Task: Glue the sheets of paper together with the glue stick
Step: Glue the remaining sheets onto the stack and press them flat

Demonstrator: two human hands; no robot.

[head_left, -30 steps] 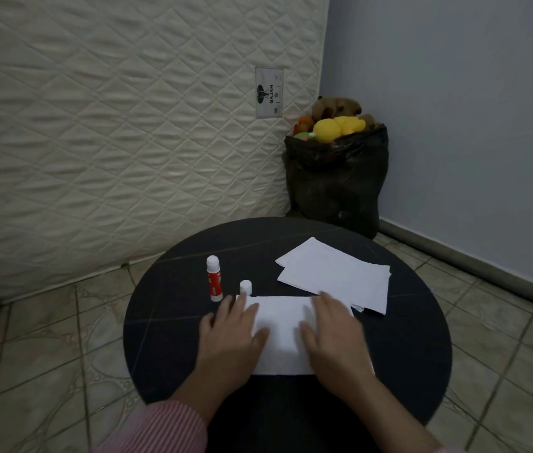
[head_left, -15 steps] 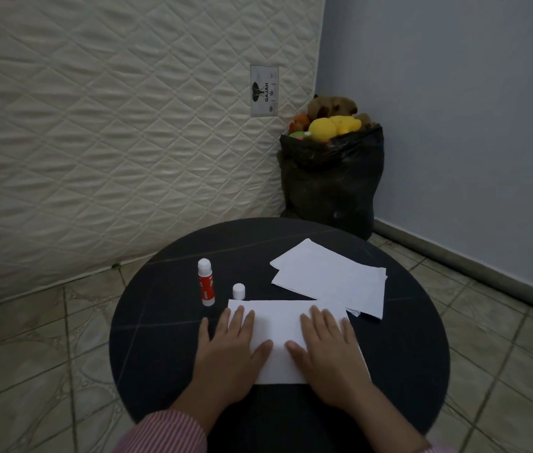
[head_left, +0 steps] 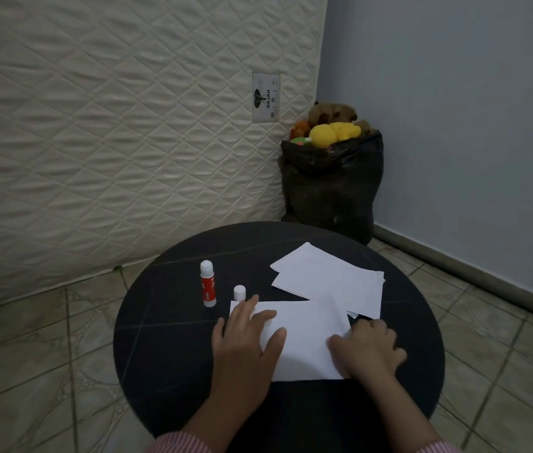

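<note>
Head view: left hand and right hand, fingers spread flat, are pressing the near sheet; next, likely reaching for the glue stick, standing uncapped.

Matt white paper sheets on smooth dark table, quilted cloth mattress behind

Left hand: palm down, fingers straight and spread, thumb splayed to the right, pointing away from the body. Left forearm bare, striped sleeve at the lower frame edge. Right hand: palm down, fingers bent at the knuckles, tips pressed downward, thumb extended left. Right forearm bare, angled in from lower right. Hands lay apart, side by side.
</note>
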